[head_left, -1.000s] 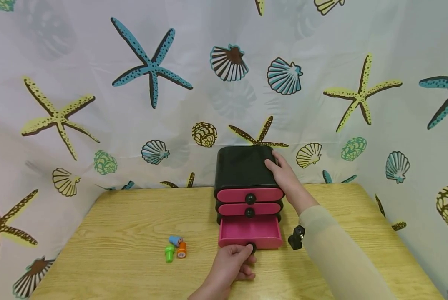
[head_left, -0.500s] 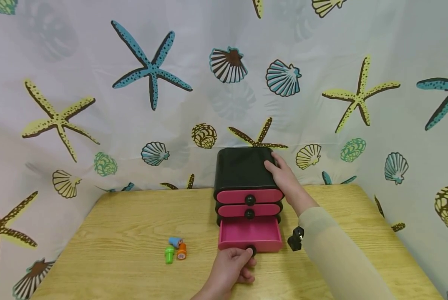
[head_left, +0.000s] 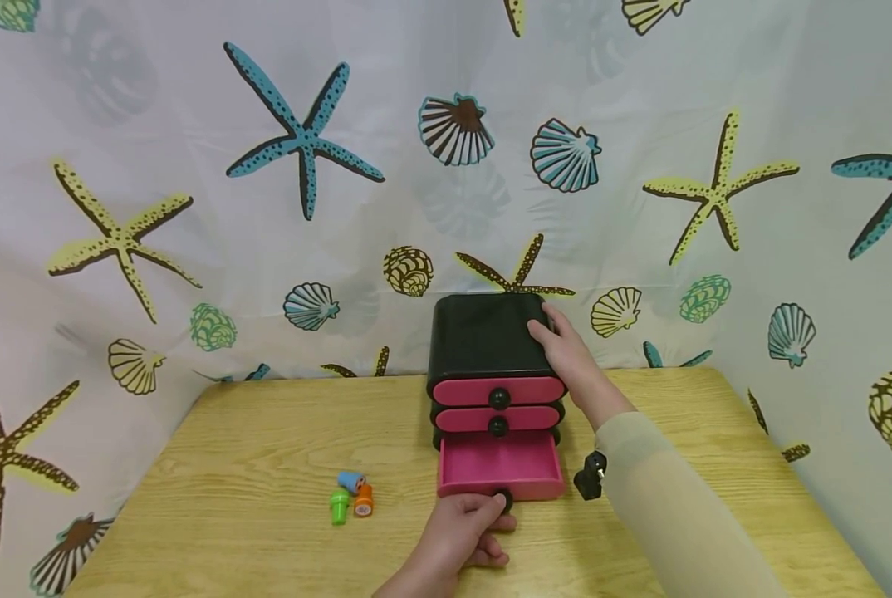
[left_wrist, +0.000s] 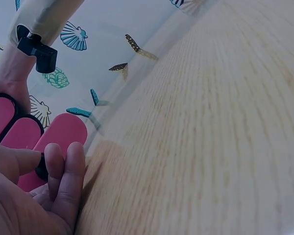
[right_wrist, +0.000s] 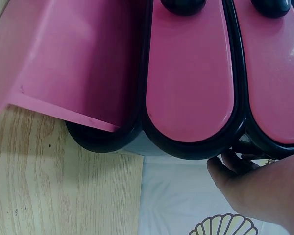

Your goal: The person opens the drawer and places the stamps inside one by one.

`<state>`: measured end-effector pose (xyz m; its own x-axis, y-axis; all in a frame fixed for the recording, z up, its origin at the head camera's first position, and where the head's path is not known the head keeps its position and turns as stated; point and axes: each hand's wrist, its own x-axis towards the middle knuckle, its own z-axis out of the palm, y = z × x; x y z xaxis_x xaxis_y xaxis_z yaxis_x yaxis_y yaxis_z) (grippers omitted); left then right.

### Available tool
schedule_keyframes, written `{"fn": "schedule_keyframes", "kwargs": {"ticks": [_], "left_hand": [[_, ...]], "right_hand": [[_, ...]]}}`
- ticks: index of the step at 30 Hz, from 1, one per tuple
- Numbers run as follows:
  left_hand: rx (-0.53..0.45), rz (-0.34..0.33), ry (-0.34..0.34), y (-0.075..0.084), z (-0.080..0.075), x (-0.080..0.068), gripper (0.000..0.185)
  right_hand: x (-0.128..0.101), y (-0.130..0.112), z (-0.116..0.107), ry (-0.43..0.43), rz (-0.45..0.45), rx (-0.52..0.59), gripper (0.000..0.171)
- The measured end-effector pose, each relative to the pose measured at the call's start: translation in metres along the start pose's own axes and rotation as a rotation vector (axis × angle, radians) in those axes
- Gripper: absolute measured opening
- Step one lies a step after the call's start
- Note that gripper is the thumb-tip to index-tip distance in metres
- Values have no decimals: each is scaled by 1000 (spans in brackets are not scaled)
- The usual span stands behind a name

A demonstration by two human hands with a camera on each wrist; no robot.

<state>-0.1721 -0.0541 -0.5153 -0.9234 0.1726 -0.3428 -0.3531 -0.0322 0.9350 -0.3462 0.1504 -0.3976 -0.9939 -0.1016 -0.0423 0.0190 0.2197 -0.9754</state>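
While the left hand (head_left: 464, 527) pinches the open bottom drawer's (head_left: 500, 467) knob (head_left: 502, 499) and the right hand (head_left: 569, 353) rests flat, steadying the chest (head_left: 485, 336), an overlong pull could drop the drawer onto the counter (head_left: 252, 465).

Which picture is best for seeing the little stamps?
The head view: the three stamps sit whole on the table, left of the left hand at the open drawer. Neither wrist view shows them at all.

Glossy smooth black plastic drawer cabinet (head_left: 486, 336), pink plastic drawer fronts (right_wrist: 190, 78) slightly shiny; pale matt wood-grain desk (head_left: 252, 465); thin printed seashell cloth backdrop (head_left: 192, 166), soft sheen.
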Motion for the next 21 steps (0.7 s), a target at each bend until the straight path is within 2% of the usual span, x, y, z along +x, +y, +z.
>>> {"fn": "schedule_keyframes", "kwargs": {"ticks": [13, 21], "left_hand": [[4, 58, 9, -1, 2, -3, 33], [12, 46, 12, -3, 2, -2, 32]], "right_hand": [[-4, -2, -2, -9, -5, 10, 70], [-3, -2, -3, -8, 1, 5, 70]]}}
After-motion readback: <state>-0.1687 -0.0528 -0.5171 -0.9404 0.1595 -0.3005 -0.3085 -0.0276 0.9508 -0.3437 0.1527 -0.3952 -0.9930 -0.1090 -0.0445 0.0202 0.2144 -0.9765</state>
